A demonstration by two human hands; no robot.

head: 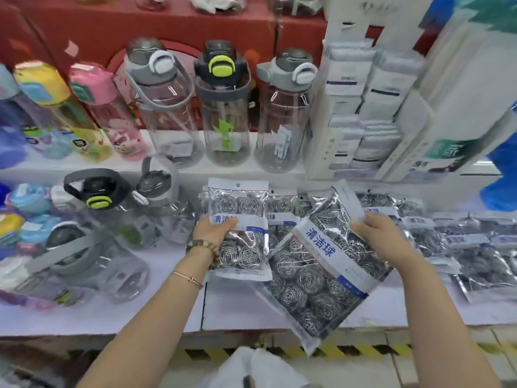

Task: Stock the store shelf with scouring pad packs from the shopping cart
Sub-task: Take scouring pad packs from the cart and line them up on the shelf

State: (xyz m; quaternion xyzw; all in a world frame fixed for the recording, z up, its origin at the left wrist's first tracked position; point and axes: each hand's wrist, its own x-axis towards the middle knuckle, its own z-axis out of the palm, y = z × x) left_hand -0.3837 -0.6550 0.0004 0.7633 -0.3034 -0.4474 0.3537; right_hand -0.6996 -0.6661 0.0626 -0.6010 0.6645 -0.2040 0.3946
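In the head view, the left hand [214, 229] holds an upright scouring pad pack [243, 247] just below the centre, over the lower shelf [165, 264]. The thumb lies on the front label and the fingers are curled behind the left edge. At 5 o'clock the right hand [377, 236] pinches the edge of a larger pack [316, 275], which is tilted with its top toward 1 o'clock. At 4 o'clock further packs [464, 247] lie on the shelf. Water bottles [223, 107] stand at 12 o'clock.
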